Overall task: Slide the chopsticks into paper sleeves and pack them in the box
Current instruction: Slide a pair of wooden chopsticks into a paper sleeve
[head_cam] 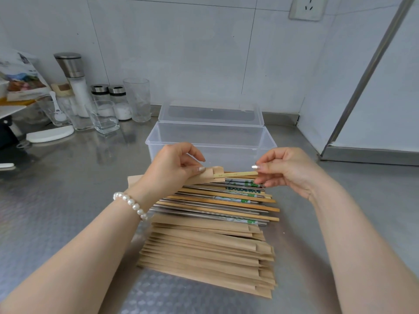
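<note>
Your left hand (174, 168) pinched the sleeve (204, 176) above the pile, your right hand (285, 171) pinched the half-inserted chopstick (238, 174); you did best pushing straight along the sleeve, mouth held open.

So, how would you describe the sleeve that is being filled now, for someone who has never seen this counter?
Start at the clear plastic box at the back of the steel counter. Just in front of it, the left hand holds one brown paper sleeve. Unlike the stacked sleeves nearer the camera, a pale chopstick sticks out of it.
</note>
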`<state>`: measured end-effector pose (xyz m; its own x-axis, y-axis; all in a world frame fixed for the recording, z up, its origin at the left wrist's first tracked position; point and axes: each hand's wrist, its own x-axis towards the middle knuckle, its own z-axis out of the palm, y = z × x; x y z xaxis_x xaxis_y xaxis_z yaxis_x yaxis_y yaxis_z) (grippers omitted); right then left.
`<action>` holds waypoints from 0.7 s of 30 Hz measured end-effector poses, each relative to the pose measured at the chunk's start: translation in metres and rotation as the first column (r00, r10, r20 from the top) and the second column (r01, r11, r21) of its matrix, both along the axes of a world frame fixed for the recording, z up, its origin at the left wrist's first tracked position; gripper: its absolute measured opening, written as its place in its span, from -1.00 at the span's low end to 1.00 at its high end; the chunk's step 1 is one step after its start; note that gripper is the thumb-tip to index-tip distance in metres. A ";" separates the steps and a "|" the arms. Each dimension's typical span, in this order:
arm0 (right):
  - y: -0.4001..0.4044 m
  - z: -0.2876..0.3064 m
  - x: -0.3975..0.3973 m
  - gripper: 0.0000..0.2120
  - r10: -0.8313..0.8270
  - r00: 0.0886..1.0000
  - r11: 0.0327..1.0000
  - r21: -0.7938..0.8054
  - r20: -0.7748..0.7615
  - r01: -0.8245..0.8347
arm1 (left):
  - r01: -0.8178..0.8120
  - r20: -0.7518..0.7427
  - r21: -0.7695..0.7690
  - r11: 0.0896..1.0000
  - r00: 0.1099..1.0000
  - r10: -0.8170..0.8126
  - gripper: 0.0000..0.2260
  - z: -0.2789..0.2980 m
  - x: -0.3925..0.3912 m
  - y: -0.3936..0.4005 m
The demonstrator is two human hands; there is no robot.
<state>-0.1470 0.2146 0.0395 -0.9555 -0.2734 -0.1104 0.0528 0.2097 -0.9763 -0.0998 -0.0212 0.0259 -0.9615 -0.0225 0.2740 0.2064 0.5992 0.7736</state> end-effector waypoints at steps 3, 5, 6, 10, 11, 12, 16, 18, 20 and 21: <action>0.012 0.004 -0.003 -0.92 -0.016 0.999 0.997 0.080 -0.039 0.019 | -0.021 -0.020 -0.022 1.000 1.000 0.021 -0.83 0.000 -0.001 -0.001; 0.017 0.002 -0.004 -0.91 0.076 0.995 0.945 0.322 -0.066 -0.050 | -0.042 -0.024 -0.035 0.999 0.999 0.041 -0.82 -0.002 -0.002 -0.003; 0.018 0.001 -0.004 -0.91 0.139 0.989 0.890 0.444 -0.042 -0.106 | -0.045 -0.022 -0.043 0.998 0.999 0.044 -0.81 -0.004 -0.003 -0.004; 0.013 -0.007 -0.005 -0.84 0.213 0.975 0.721 0.662 0.068 -0.204 | -0.023 -0.002 -0.070 0.997 1.000 0.023 -0.80 -0.008 -0.004 -0.002; 0.012 -0.008 -0.006 -0.82 0.206 0.976 0.717 0.668 0.069 -0.198 | -0.014 0.005 -0.074 0.997 1.000 0.014 -0.80 -0.009 -0.004 0.000; 0.013 -0.009 -0.007 -0.79 0.198 0.978 0.720 0.668 0.064 -0.190 | -0.005 0.011 -0.076 0.997 1.000 0.006 -0.79 -0.009 -0.004 0.001; 0.012 -0.011 -0.007 -0.76 0.164 0.986 0.723 0.675 0.038 -0.146 | 0.018 0.031 -0.097 0.995 0.999 -0.015 -0.81 -0.014 -0.006 0.002; 0.009 -0.012 -0.006 -0.77 0.157 0.987 0.723 0.679 0.016 -0.126 | 0.017 0.038 -0.109 0.994 0.999 -0.013 -0.84 -0.016 -0.007 0.002; 0.008 -0.013 -0.005 -0.78 0.149 0.989 0.730 0.675 0.000 -0.109 | 0.012 0.035 -0.119 0.993 0.999 -0.008 -0.86 -0.016 -0.008 0.001; 0.007 -0.013 -0.006 -0.78 0.145 0.989 0.733 0.673 -0.010 -0.100 | 0.010 0.030 -0.120 0.993 1.000 -0.006 -0.86 -0.017 -0.008 0.001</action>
